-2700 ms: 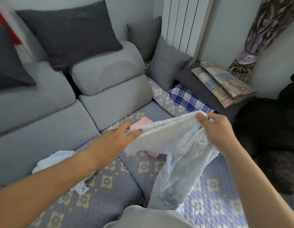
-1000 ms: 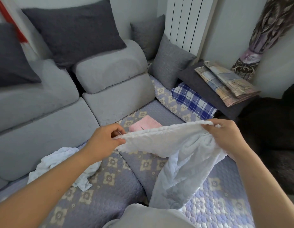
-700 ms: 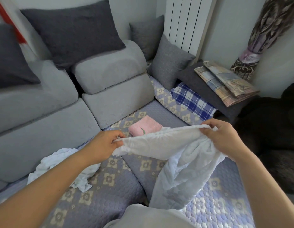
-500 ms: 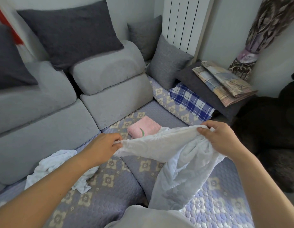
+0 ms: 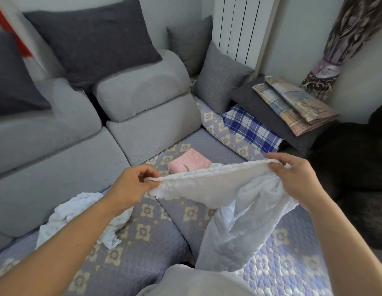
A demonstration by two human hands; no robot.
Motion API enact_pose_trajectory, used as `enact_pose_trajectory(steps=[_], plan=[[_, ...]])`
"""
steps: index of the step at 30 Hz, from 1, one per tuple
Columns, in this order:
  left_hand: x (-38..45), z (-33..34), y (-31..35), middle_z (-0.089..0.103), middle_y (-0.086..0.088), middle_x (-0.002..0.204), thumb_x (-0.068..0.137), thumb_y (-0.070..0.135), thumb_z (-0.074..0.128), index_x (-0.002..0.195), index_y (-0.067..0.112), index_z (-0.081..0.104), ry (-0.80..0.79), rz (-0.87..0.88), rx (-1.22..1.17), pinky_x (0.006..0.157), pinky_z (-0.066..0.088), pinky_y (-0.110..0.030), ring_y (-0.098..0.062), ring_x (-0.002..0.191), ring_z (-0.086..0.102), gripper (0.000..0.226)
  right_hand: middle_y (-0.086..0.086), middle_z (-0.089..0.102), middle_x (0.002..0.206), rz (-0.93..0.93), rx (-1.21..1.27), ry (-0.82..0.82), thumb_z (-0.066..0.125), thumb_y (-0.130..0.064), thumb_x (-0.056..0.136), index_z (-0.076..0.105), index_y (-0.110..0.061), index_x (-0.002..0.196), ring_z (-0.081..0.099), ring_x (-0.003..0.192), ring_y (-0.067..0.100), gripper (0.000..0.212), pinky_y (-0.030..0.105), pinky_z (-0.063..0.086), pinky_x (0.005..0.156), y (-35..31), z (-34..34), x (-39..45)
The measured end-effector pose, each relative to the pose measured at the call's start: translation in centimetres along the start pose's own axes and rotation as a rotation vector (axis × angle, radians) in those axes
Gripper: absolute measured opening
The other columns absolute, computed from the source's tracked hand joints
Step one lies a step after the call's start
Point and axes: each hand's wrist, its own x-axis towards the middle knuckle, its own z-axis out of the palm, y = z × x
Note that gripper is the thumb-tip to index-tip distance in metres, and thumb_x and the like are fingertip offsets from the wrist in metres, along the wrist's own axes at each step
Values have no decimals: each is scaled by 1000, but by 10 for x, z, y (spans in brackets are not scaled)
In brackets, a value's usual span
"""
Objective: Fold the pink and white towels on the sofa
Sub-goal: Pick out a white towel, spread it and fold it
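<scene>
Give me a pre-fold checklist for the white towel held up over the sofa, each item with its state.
1. Left hand pinches the white towel at its top edge: ok.
2. Right hand grips the same edge: ok.
3. Top edge stretched straight between the hands: ok.
4. Lower part hanging flat: not ok, bunched under the right hand.
5. Pink towel already folded on the seat cover: ok.
6. Second white towel folded: not ok, crumpled.

Grey cushions (image 5: 221, 75), plaid blankets (image 5: 297, 105)
</scene>
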Motion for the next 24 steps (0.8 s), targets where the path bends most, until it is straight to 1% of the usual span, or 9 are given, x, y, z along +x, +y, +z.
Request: enact_pose_trajectory(steps=[3, 5, 7, 10, 13, 15, 17, 20, 24], plan=[[2, 3, 0, 70, -3, 75, 83, -5, 75, 78, 17, 73, 66, -84, -271, 59, 53, -22, -14, 66, 62, 23, -22, 68, 83, 9, -21, 6, 63, -31, 98, 72, -48, 88, 67, 78, 13, 21, 23, 50, 57, 1, 0, 2], [4, 7, 0, 68, -5, 74, 84, -3, 74, 78, 14, 70, 69, -115, -354, 57, 51, -21, -14, 65, 60, 19, -15, 68, 83, 14, -40, 12, 63, -34, 98, 71, -45, 86, 67, 78, 16, 18, 26, 51, 58, 3, 0, 3], [6, 12, 0, 63, -2, 69, 84, 2, 76, 75, 14, 66, 76, -111, -315, 53, 47, -18, -10, 61, 55, 18, -10, 69, 85, 25, -54, 3, 63, -37, 97, 70, -44, 85, 68, 77, 17, 16, 29, 53, 59, 3, 2, 3], [8, 15, 0, 53, 3, 62, 83, 6, 80, 72, 16, 60, 93, -83, -214, 48, 39, -16, -6, 54, 45, 25, -10, 69, 81, 24, -77, 6, 63, -38, 97, 70, -45, 84, 68, 75, 18, 16, 30, 53, 59, 4, 4, 3], [7, 15, 2, 55, 3, 68, 81, -7, 76, 80, 13, 63, 46, -45, -234, 52, 43, -16, -7, 60, 49, 24, -9, 69, 80, 39, -82, 33, 63, -38, 97, 70, -43, 83, 67, 75, 18, 17, 35, 57, 61, 6, 3, 3], [6, 15, 3, 57, -1, 77, 80, -15, 72, 93, 12, 69, 22, -41, -293, 59, 48, -16, -10, 67, 54, 31, -7, 69, 80, 64, -95, 44, 63, -37, 97, 70, -41, 82, 67, 74, 20, 17, 39, 60, 64, 8, 2, 4], [5, 16, 5, 58, -1, 82, 81, -19, 69, 102, 12, 72, 0, -50, -360, 64, 52, -16, -10, 71, 58, 38, -6, 69, 82, 88, -91, 55, 63, -37, 97, 71, -38, 83, 67, 75, 21, 17, 36, 58, 61, 9, 1, 5], [5, 15, 5, 71, 0, 86, 82, -20, 66, 102, 10, 72, 0, -80, -470, 73, 57, -20, -12, 80, 68, 36, -6, 69, 81, 103, -75, 74, 63, -37, 98, 71, -37, 83, 66, 73, 20, 17, 27, 49, 54, 10, 0, 5], [7, 15, 2, 77, -7, 90, 82, -13, 70, 94, 10, 75, 82, -112, -471, 70, 59, -22, -16, 81, 73, 26, -6, 69, 81, 108, -63, 71, 62, -36, 98, 71, -37, 85, 66, 72, 20, 16, 25, 47, 53, 7, 2, 6]])
